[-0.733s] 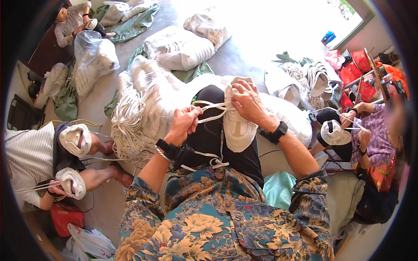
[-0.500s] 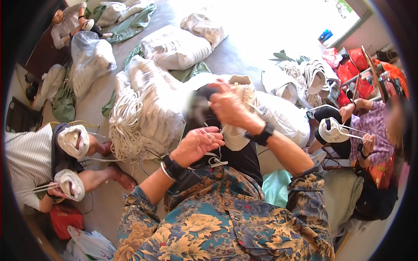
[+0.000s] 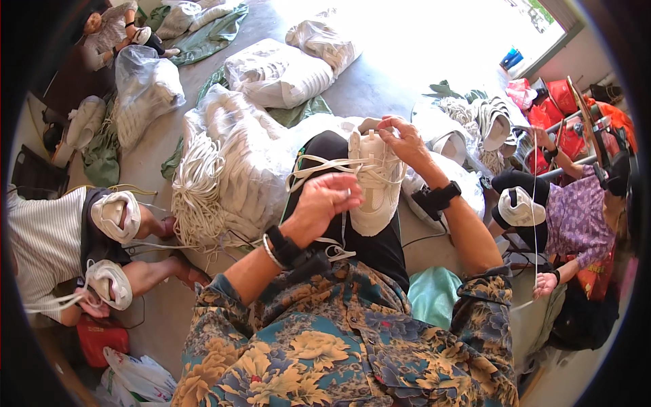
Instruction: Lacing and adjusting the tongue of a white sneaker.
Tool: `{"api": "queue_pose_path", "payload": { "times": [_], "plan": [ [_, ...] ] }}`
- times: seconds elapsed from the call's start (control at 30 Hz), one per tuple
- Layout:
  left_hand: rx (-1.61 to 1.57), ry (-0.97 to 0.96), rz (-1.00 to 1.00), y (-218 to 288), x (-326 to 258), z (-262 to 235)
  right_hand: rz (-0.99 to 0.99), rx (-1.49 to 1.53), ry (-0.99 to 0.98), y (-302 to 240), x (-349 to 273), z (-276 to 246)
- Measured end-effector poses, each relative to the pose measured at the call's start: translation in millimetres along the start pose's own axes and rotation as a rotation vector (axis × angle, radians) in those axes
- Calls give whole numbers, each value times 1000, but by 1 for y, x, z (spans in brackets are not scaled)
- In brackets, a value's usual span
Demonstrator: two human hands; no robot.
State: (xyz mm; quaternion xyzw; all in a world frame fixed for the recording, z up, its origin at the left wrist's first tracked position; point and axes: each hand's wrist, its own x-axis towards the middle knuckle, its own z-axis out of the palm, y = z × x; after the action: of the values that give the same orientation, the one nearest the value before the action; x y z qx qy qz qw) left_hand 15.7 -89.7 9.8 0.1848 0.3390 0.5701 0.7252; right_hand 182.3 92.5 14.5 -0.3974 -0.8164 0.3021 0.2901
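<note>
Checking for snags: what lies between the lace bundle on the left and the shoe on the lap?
The head view shows a clear plastic bag, then black trousers crossed by white laces, and the left hand.

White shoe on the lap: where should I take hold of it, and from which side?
Probably by the collar at the far end of the shoe, coming from the person's right: the collar's rim offers an edge to pinch, the rounded toe points toward the body, and loose laces trail off leftward.
</note>
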Motion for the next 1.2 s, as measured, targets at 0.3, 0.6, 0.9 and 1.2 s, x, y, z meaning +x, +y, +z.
{"api": "queue_pose_path", "payload": {
  "times": [0.3, 0.6, 0.9, 1.2],
  "plan": [
    [639, 233, 310, 16, 71, 10, -17, 98, -38, 5, -23, 17],
    [1909, 208, 782, 11, 84, 17, -74, 95, -44, 8, -33, 10],
    [2296, -33, 779, 30, 86, 28, -33, 148, -84, 4, -37, 6],
    [1815, -51, 690, 13, 108, 6, -78, 87, -100, 6, -35, 6]
  ]
}}
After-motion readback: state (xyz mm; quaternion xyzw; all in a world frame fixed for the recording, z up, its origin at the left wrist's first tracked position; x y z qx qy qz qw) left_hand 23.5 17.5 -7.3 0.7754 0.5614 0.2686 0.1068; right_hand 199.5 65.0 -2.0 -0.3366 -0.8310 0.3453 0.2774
